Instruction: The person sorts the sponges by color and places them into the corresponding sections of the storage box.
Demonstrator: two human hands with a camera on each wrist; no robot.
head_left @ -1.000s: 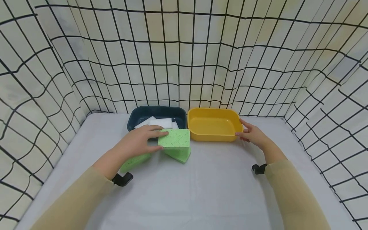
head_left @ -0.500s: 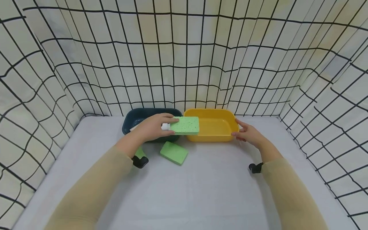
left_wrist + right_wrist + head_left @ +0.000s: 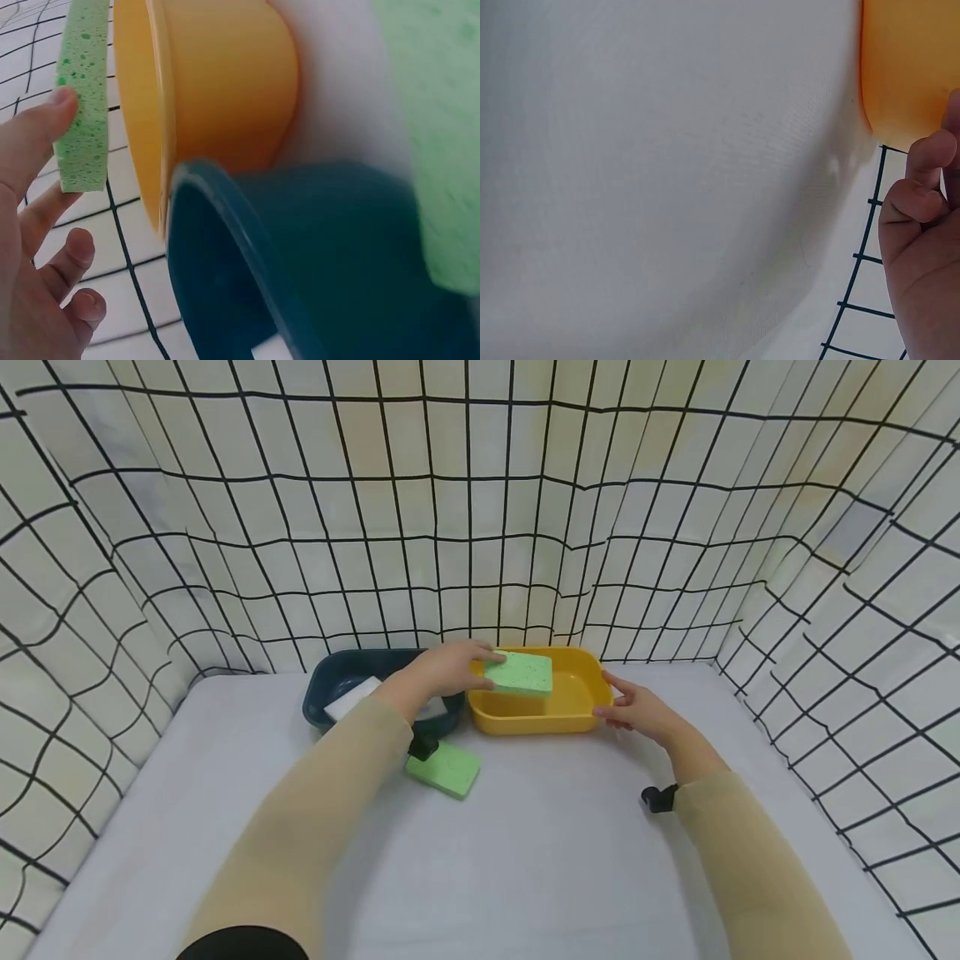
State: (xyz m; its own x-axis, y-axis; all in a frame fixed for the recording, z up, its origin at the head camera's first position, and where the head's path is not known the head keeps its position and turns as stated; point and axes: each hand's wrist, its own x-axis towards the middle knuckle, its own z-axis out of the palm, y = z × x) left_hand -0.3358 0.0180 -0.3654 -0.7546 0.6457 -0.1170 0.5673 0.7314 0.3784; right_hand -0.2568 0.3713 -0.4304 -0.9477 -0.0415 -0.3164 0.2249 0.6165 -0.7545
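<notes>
My left hand (image 3: 448, 668) pinches a green sponge (image 3: 521, 672) by its left end, above the yellow basin (image 3: 536, 725). In the left wrist view the sponge (image 3: 84, 105) stands on edge between thumb and fingers, clear of the basin rim. My right hand (image 3: 639, 710) holds the basin's right side, thumb at the near corner and a finger farther back along the rim. The right wrist view shows its curled fingers beside the yellow wall (image 3: 907, 67). Left of it stands a dark blue basin (image 3: 318, 689) with white pieces (image 3: 352, 697) inside, partly covered by my left forearm.
Another green sponge (image 3: 444, 770) lies on the white tablecloth (image 3: 555, 835) in front of the blue basin, partly under my left wrist. Black wire grid (image 3: 487, 539) walls in the back and both sides.
My left hand has carried the green sponge rightward and away from me, from in front of the blue basin to over the yellow one. The right hand keeps its place on the yellow basin.
</notes>
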